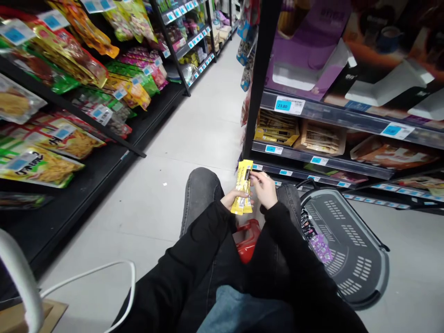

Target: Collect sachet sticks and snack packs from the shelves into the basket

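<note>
Two or more slim yellow stick packets are held upright over my knees. My left hand closes round their lower part, with the thumb across the front. At their upper right edge, my right hand pinches with thumb and fingertips, touching the packets near a dark printed patch. A red plastic stool shows between my legs, just below the packets. To my right on the floor stands a grey shopping basket, with purple and dark small packets lying along its left side.
Shelves with price tags hold open boxes of yellow sticks and beige sticks at right. Bagged snacks fill the left shelf. A tiled aisle floor runs between. A white cable curves at lower left.
</note>
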Demonstrator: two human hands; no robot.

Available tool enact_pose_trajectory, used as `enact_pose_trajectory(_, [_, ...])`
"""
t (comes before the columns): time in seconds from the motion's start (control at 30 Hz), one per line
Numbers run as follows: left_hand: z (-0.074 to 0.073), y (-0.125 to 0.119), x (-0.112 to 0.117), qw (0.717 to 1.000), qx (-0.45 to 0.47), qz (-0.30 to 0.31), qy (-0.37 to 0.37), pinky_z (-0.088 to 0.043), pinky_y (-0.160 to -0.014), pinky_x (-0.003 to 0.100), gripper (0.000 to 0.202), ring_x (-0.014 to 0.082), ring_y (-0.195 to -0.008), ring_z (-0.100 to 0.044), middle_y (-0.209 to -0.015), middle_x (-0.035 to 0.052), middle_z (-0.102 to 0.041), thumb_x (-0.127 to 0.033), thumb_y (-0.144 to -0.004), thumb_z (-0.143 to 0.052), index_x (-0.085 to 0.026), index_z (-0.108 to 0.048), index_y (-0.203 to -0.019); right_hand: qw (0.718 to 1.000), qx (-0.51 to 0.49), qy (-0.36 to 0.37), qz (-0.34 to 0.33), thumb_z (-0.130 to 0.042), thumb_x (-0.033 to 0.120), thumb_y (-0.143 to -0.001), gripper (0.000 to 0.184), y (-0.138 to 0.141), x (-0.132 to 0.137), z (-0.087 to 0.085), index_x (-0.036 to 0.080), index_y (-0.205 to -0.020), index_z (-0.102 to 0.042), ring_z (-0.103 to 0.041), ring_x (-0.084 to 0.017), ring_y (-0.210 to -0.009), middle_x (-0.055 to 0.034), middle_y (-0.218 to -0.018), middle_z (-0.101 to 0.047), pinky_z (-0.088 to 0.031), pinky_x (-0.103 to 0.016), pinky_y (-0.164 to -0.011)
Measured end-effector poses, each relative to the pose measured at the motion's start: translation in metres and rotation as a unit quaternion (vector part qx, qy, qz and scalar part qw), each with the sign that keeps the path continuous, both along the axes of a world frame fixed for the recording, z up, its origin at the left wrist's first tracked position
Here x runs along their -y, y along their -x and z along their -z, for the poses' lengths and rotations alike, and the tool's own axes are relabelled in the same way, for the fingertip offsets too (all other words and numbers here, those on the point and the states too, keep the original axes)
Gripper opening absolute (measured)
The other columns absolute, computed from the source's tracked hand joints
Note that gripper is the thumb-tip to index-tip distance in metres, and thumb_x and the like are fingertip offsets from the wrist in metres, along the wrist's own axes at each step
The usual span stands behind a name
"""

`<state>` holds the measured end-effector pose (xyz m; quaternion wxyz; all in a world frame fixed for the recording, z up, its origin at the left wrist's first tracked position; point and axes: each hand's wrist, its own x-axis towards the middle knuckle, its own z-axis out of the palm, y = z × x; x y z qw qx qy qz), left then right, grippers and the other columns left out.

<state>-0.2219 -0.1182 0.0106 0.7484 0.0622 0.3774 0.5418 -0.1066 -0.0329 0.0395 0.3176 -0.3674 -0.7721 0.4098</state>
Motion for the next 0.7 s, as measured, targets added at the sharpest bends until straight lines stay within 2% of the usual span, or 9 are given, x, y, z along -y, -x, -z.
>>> enact_pose_trajectory(0.03, [0.001,0.002,0.000,1.000,0.001,-0.014,0.003,-0.050,-0.062,0.035,0.062,0.0189,-0.058,-0.063,-0.073,0.0011,-0.063,-0.010,-0.050,-0.068,-0.014,-0.051,-0.109,1.000,0.024,-0.017,-0.002,-0.048,0.030,-0.086,0.024,0.002,-0.018,-0.005,0.023,-0.100,-0.066,-0.057,-0.017,-0.082,-0.0049,-0.093,-0.064,-0.045,-0.032,-0.081])
enact_pose_trajectory(0.1, [0.002,0.005,0.001,0.999,0.005,-0.045,-0.010,-0.049,-0.057,0.031,0.062,0.0165,-0.056,-0.061,-0.070,-0.0020,-0.060,-0.011,-0.051,-0.068,-0.016,-0.050,-0.111,0.992,0.101,-0.068,0.037,-0.051,0.026,-0.084,0.023,0.007,-0.063,-0.019,0.019,-0.101,-0.065,-0.057,-0.019,-0.082,-0.0075,-0.095,-0.064,-0.044,-0.035,-0.085])
enact_pose_trajectory(0.23, [0.001,0.007,0.000,0.996,0.021,-0.077,-0.036,-0.045,-0.051,0.026,0.060,0.0109,-0.050,-0.055,-0.065,-0.0046,-0.054,-0.017,-0.054,-0.068,-0.017,-0.050,-0.111,0.929,0.279,-0.187,0.157,-0.051,0.013,-0.082,0.025,0.023,-0.161,-0.051,0.009,-0.104,-0.062,-0.055,-0.026,-0.098,-0.0191,-0.104,-0.059,-0.040,-0.040,-0.089])
enact_pose_trajectory(0.33, [0.001,0.009,-0.001,0.995,0.027,-0.086,-0.045,-0.044,-0.049,0.025,0.057,0.0099,-0.048,-0.053,-0.063,-0.0048,-0.052,-0.018,-0.054,-0.067,-0.017,-0.051,-0.109,0.899,0.348,-0.208,0.165,-0.047,0.013,-0.085,0.020,0.030,-0.210,-0.064,0.005,-0.095,-0.063,-0.057,-0.025,-0.096,-0.0192,-0.093,-0.061,-0.039,-0.038,-0.088])
enact_pose_trajectory(0.47, [0.005,0.013,-0.002,0.995,0.028,-0.084,-0.047,-0.045,-0.049,0.026,0.059,0.0113,-0.048,-0.055,-0.065,-0.0040,-0.055,-0.019,-0.055,-0.069,-0.016,-0.049,-0.111,0.897,0.351,-0.235,0.129,-0.050,0.024,-0.087,0.021,0.032,-0.237,-0.062,0.008,-0.088,-0.063,-0.058,-0.022,-0.096,-0.0146,-0.088,-0.062,-0.038,-0.035,-0.090])
enact_pose_trajectory(0.6, [0.009,0.015,-0.001,0.995,0.036,-0.080,-0.053,-0.046,-0.049,0.026,0.062,0.0117,-0.049,-0.056,-0.065,-0.0036,-0.056,-0.018,-0.054,-0.070,-0.015,-0.048,-0.113,0.893,0.354,-0.249,0.126,-0.051,0.025,-0.086,0.020,0.032,-0.241,-0.056,0.009,-0.086,-0.064,-0.059,-0.021,-0.097,-0.0147,-0.091,-0.064,-0.038,-0.036,-0.090])
enact_pose_trajectory(0.7, [0.009,0.015,-0.001,0.995,0.043,-0.078,-0.050,-0.047,-0.050,0.026,0.063,0.0118,-0.051,-0.057,-0.067,-0.0033,-0.057,-0.018,-0.056,-0.069,-0.015,-0.047,-0.114,0.904,0.323,-0.243,0.139,-0.048,0.027,-0.089,0.030,0.028,-0.241,-0.054,0.003,-0.082,-0.063,-0.058,-0.018,-0.096,-0.0186,-0.092,-0.065,-0.038,-0.034,-0.087])
